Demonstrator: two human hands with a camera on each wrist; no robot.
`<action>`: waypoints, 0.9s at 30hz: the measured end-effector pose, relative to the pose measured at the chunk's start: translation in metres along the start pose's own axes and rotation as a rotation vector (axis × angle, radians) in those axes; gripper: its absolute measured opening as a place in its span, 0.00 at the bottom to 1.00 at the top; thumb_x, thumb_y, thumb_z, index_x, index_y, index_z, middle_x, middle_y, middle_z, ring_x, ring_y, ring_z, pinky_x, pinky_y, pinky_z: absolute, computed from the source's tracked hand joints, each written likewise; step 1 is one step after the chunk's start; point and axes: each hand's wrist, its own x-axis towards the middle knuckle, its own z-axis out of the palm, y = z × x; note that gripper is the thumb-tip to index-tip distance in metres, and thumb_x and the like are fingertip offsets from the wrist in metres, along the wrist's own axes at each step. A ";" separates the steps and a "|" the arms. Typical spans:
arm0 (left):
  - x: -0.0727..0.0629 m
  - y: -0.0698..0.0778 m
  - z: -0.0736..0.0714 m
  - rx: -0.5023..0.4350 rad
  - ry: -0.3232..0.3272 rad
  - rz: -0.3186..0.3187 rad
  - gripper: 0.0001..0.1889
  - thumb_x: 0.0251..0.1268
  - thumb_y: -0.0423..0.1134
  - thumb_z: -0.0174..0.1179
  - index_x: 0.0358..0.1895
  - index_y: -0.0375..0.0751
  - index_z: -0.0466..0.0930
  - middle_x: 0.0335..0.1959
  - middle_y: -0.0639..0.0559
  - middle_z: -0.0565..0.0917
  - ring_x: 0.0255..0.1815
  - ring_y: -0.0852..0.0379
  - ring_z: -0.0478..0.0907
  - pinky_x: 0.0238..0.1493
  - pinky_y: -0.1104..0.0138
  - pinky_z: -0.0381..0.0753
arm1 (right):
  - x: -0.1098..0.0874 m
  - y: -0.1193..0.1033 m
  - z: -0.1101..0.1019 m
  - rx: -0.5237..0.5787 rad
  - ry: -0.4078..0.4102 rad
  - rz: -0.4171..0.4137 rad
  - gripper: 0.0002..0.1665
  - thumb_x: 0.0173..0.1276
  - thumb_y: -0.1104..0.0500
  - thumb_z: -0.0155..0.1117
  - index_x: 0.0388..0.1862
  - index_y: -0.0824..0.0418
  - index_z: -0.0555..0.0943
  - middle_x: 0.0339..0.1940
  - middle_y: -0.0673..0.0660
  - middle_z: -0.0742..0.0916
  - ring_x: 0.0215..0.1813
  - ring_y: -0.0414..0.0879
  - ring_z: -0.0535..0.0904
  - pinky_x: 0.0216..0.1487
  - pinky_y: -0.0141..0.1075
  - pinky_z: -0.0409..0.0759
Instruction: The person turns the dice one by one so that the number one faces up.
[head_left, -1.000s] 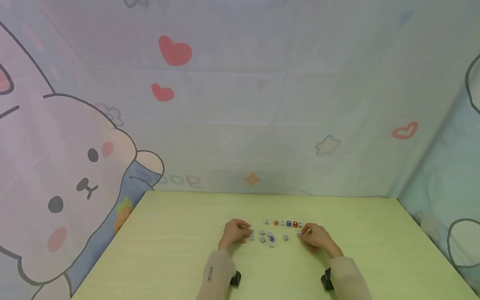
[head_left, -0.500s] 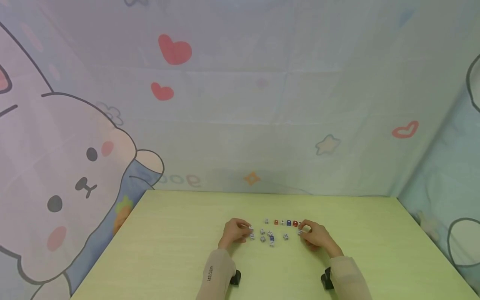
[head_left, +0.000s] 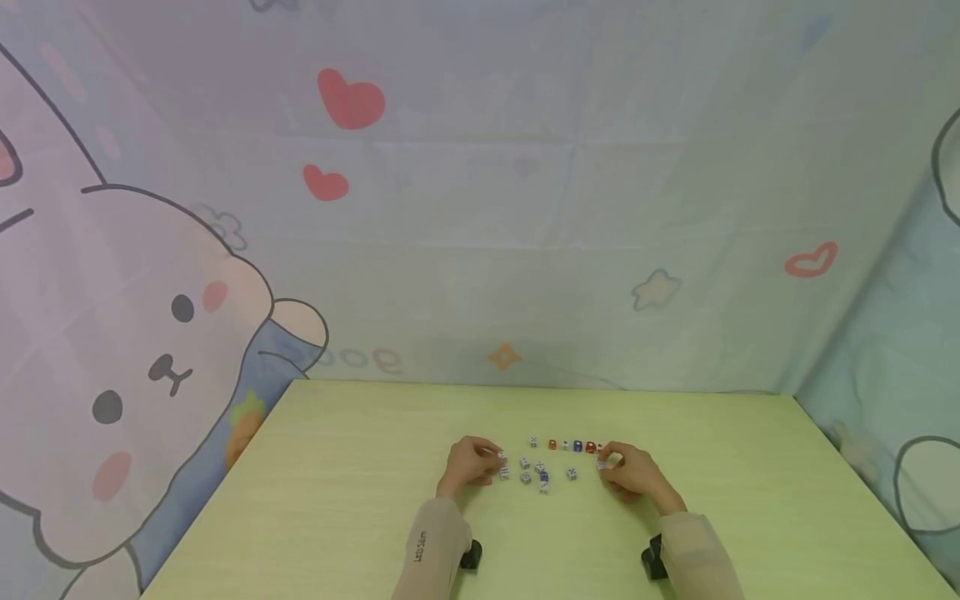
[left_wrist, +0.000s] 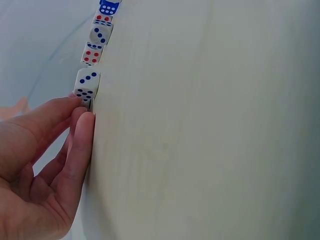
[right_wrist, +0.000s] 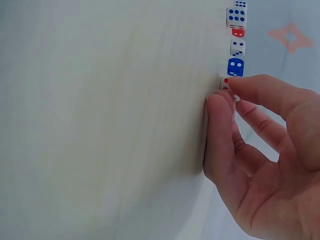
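Note:
My left hand (head_left: 470, 462) pinches a small white die (head_left: 502, 457) at the left of a loose group of dice. In the left wrist view, another white die (left_wrist: 87, 82) stands just ahead of the fingertips, and the pinched die is mostly covered. My right hand (head_left: 633, 471) has its thumb and fingers round a white die (head_left: 601, 465) near the right end of a row of dice. Those fingers largely hide it; a sliver of white die (right_wrist: 236, 98) shows between them. The nearest row die in the right wrist view is white with red dots (right_wrist: 225, 83).
The far row includes a white die (head_left: 533, 442), an orange-red die (head_left: 552, 445), a blue die (head_left: 578, 447) and a red die (head_left: 590, 447). Nearer lie several white dice and a blue die (head_left: 543, 477). The pale table (head_left: 360, 500) meets a printed cloth backdrop (head_left: 480, 275).
My right hand's die has shifted slightly away from me, toward the row's right end, and is more covered by the fingers. The left hand has stayed in place.

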 end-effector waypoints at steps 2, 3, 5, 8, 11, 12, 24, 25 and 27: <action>0.000 0.001 0.000 -0.004 0.001 0.001 0.11 0.51 0.35 0.64 0.39 0.36 0.81 0.31 0.45 0.83 0.16 0.65 0.74 0.19 0.72 0.79 | 0.000 0.001 0.000 0.014 -0.003 0.004 0.10 0.56 0.61 0.61 0.38 0.60 0.76 0.18 0.54 0.77 0.18 0.42 0.71 0.16 0.31 0.75; 0.000 0.001 0.000 -0.008 0.001 -0.001 0.11 0.51 0.35 0.64 0.39 0.36 0.81 0.32 0.45 0.83 0.15 0.65 0.74 0.19 0.72 0.79 | 0.000 0.001 -0.001 0.018 -0.005 0.005 0.10 0.56 0.61 0.62 0.37 0.60 0.76 0.19 0.54 0.78 0.18 0.42 0.71 0.16 0.32 0.75; -0.001 0.001 0.000 -0.015 -0.001 -0.002 0.12 0.51 0.35 0.64 0.40 0.36 0.81 0.32 0.44 0.83 0.14 0.65 0.73 0.19 0.72 0.79 | 0.001 0.002 -0.001 0.030 -0.013 0.010 0.09 0.56 0.60 0.62 0.36 0.61 0.77 0.20 0.54 0.78 0.20 0.43 0.72 0.17 0.32 0.76; -0.001 0.001 0.000 -0.009 -0.004 0.004 0.12 0.51 0.34 0.64 0.40 0.35 0.81 0.32 0.44 0.83 0.13 0.65 0.73 0.19 0.71 0.79 | 0.001 0.002 -0.001 0.036 -0.025 0.018 0.10 0.57 0.59 0.62 0.36 0.63 0.78 0.22 0.55 0.79 0.22 0.43 0.74 0.18 0.33 0.77; -0.001 0.001 0.000 -0.009 -0.007 0.001 0.12 0.51 0.35 0.64 0.40 0.36 0.81 0.31 0.45 0.83 0.13 0.65 0.74 0.19 0.71 0.80 | 0.002 0.003 -0.001 0.046 -0.032 0.034 0.10 0.58 0.58 0.61 0.36 0.63 0.79 0.25 0.56 0.80 0.25 0.44 0.75 0.19 0.34 0.78; -0.001 0.001 0.000 -0.011 -0.009 0.000 0.12 0.51 0.34 0.64 0.40 0.36 0.81 0.31 0.45 0.83 0.14 0.65 0.74 0.19 0.71 0.80 | 0.003 0.003 -0.001 0.048 -0.033 0.039 0.11 0.58 0.58 0.61 0.37 0.63 0.79 0.26 0.56 0.80 0.25 0.44 0.75 0.20 0.34 0.79; -0.001 0.002 -0.001 -0.039 -0.022 -0.010 0.12 0.52 0.35 0.63 0.41 0.35 0.81 0.30 0.45 0.83 0.23 0.63 0.78 0.20 0.71 0.80 | 0.003 0.003 -0.002 0.100 -0.022 0.071 0.11 0.62 0.57 0.56 0.42 0.59 0.77 0.25 0.55 0.80 0.23 0.44 0.74 0.19 0.34 0.78; -0.001 0.002 -0.001 -0.040 -0.022 -0.013 0.12 0.52 0.35 0.63 0.41 0.35 0.81 0.31 0.44 0.83 0.23 0.63 0.78 0.20 0.71 0.80 | 0.004 0.003 -0.001 0.100 -0.019 0.072 0.11 0.62 0.57 0.56 0.42 0.59 0.78 0.24 0.55 0.80 0.23 0.44 0.74 0.19 0.34 0.78; -0.001 0.002 -0.001 -0.037 -0.021 -0.010 0.12 0.52 0.35 0.63 0.41 0.35 0.81 0.31 0.44 0.83 0.22 0.63 0.78 0.20 0.71 0.80 | 0.003 0.003 -0.001 0.090 -0.016 0.064 0.11 0.62 0.58 0.56 0.43 0.59 0.77 0.24 0.55 0.80 0.23 0.43 0.74 0.19 0.34 0.78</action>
